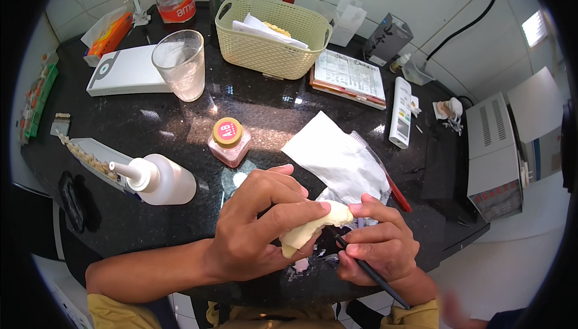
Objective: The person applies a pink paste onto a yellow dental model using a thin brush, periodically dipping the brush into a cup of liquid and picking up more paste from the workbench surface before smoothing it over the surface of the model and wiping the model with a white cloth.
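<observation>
Between the thumb and fingers of my left hand (256, 220) is a pale yellow curved piece (307, 232) that looks like a plaster dental cast, tilted above the counter's front edge. My right hand (385, 247) grips a slim black-handled tool (379, 279) like a pen, its dark tip close under the cast. The right forefinger touches the cast's right end. Below lie pink and whitish scraps (300, 265). Just beyond the hands rests a crumpled white paper towel (337, 160), with a red-handled tool (397, 193) along its right side. A gold-lidded jar of pink material (229, 151) stands beyond my left hand.
At left stand a white squeeze bottle (171, 179) and a tray with a row of small tooth-like pieces (90, 157). Farther back are a glass (180, 67), a green basket (265, 55), notebooks (349, 76) and a white remote-like device (400, 112). A grey-white machine (490, 148) stands right.
</observation>
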A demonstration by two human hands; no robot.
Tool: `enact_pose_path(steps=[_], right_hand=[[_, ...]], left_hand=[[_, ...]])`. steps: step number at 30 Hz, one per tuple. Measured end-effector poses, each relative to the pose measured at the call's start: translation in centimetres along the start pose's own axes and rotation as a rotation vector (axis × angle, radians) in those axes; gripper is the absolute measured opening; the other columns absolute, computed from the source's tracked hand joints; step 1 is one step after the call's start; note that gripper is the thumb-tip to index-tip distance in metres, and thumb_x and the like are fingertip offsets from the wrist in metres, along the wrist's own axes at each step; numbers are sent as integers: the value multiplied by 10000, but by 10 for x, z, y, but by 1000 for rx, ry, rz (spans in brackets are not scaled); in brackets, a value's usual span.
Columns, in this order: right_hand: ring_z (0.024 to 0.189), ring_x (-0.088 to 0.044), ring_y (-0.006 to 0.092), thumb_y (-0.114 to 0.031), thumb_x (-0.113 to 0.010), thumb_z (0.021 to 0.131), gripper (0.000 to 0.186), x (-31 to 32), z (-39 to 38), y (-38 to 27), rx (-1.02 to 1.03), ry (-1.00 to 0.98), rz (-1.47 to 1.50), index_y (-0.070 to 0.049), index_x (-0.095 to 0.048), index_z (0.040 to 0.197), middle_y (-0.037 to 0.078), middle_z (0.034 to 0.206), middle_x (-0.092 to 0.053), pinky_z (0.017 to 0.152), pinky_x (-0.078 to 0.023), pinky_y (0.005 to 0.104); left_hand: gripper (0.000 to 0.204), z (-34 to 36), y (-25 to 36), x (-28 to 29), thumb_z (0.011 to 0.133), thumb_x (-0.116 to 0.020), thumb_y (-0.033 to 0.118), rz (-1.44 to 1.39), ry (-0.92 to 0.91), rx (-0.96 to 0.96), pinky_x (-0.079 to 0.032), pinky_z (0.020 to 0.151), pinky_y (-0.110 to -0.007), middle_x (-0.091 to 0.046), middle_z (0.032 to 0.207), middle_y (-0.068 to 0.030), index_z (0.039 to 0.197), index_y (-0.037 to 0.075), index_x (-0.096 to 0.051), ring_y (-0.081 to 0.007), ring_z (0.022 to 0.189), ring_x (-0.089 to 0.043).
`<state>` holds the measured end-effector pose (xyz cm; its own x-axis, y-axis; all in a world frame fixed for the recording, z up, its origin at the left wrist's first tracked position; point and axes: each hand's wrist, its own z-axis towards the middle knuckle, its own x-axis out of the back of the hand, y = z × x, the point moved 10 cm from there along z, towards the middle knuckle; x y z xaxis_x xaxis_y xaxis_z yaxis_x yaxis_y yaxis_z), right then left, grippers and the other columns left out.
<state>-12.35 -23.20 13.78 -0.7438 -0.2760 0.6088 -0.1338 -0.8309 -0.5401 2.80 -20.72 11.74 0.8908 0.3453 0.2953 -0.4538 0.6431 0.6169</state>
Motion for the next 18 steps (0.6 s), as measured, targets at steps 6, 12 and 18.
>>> enact_pose_path(steps=[6,12,18], right_hand=[[1063,-699,338,-56,-835,728,264,1,1,-1,-9,5,0,-85,-659,924,67,867,-720,968,-554,513],[1059,-701,339,-51,-843,714,278,1,2,-1,-20,0,7,-83,-664,924,69,869,-721,974,-548,522],[1061,-700,338,-52,-848,705,289,0,1,-1,-11,-9,2,-87,-669,929,70,873,-723,981,-542,524]], left_hand=[[443,0,1,1,640,-862,42,4,4,0,-551,924,-449,-615,890,-66,1044,78,-685,-220,879,-637],[435,-1,1,0,645,-862,50,3,4,-11,-553,922,-447,-612,881,-61,1041,80,-686,-218,874,-637],[429,0,1,0,648,-863,62,8,0,-14,-553,926,-448,-608,875,-61,1038,78,-684,-217,872,-635]])
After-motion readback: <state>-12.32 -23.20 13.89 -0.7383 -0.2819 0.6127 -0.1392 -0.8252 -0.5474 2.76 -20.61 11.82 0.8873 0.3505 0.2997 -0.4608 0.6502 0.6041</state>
